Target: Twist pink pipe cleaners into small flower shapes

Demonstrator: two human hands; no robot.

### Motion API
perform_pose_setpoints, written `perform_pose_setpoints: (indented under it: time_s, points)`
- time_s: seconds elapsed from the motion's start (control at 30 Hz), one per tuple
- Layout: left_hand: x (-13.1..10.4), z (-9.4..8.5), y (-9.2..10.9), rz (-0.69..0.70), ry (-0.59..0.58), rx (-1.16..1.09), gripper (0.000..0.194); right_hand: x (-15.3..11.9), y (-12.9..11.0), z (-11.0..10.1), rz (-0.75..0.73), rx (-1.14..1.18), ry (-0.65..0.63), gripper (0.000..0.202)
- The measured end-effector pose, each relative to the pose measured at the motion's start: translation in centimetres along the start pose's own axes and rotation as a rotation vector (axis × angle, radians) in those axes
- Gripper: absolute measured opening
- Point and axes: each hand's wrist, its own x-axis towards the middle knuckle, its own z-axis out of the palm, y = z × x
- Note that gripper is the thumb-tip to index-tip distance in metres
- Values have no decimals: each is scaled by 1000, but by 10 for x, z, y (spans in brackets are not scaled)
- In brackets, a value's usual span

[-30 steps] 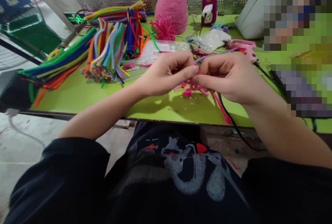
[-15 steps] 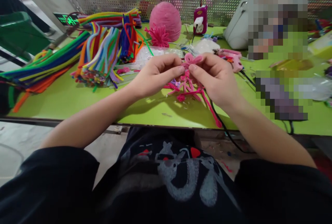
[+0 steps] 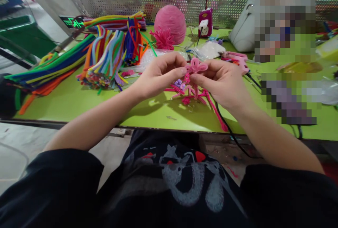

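A pink pipe cleaner flower (image 3: 195, 65) with looped petals is raised above the table, between my hands. My left hand (image 3: 167, 75) pinches its left side with thumb and forefinger. From the right, my right hand (image 3: 221, 82) pinches it with the thumb lying just below the petals. Short pink ends hang from the flower. Under it on the table lie loose pink pipe cleaners (image 3: 215, 111), a small pink curled piece (image 3: 186, 100) and some purple bits (image 3: 179, 83). My other fingers curl behind and are partly hidden.
Bundles of coloured pipe cleaners (image 3: 104, 57) lie at the left. A pink ball (image 3: 170, 24) with a pink tufted piece (image 3: 163, 38) stands at the back. Nearby are a purple power adapter (image 3: 206, 22), a pink glue gun (image 3: 239, 61), a black cable (image 3: 232, 131) and a whitish bin (image 3: 243, 27).
My fingers have shifted on the flower, and its petals now show more openly. The right thumb has moved slightly down. The whole view has shifted a little.
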Motion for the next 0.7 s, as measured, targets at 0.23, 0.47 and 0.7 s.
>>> perform_pose_setpoints:
  time_s: [0.23,0.47,0.7]
  points:
    - [-1,1,0,39,-89,31,41,-2,1,1,-114,-84,-10,25]
    - [-5,8,12,-20,-136,-53,51,-7,0,7,-141,-75,5,21]
    - [-6,10,20,-21,-85,-41,55,-12,2,6,-192,-171,80,22]
